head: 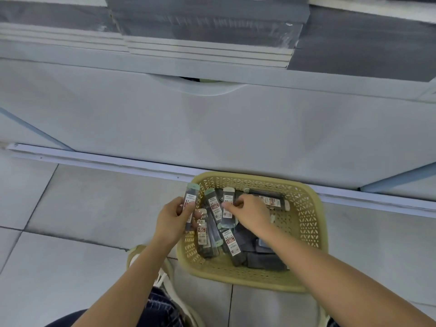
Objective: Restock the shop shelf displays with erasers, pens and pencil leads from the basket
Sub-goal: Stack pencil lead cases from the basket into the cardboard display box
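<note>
A tan plastic basket (306,223) sits on the tiled floor against the base of the white shelf unit. Inside lie several pencil lead cases (232,244) with white and red labels, plus dark flat packs. My left hand (171,220) grips one lead case (191,195) upright over the basket's left rim. My right hand (250,214) reaches into the basket and pinches another lead case (228,204) with thumb and fingertips.
A white cabinet front (212,128) with a curved handle recess (200,84) rises behind the basket. Grey stacked items (212,24) fill the shelf above. A white shoe (162,279) and a jeans-clad knee sit at the bottom, left of the basket.
</note>
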The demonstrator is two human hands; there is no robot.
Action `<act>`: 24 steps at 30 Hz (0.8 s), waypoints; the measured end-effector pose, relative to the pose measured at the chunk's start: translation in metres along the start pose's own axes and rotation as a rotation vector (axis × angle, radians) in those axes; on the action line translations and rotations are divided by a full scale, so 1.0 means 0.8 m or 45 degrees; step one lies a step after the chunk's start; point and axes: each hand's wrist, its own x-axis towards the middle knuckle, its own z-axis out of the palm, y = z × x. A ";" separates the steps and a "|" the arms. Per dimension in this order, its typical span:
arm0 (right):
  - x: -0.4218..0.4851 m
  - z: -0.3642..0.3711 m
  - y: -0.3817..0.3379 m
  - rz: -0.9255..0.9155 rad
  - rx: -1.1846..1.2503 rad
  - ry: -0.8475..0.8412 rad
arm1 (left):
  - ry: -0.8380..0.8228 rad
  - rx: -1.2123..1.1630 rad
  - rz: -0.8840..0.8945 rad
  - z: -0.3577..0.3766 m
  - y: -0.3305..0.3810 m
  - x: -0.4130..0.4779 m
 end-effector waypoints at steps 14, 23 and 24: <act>-0.005 -0.013 0.000 -0.201 0.709 -0.352 | 0.093 0.059 0.103 0.030 -0.007 0.005; -0.039 -0.029 0.010 -0.235 0.977 -0.311 | -0.219 -0.202 -0.014 0.083 0.001 -0.017; -0.037 -0.031 0.014 -0.234 0.959 -0.316 | -0.192 -0.184 -0.012 0.084 0.000 -0.017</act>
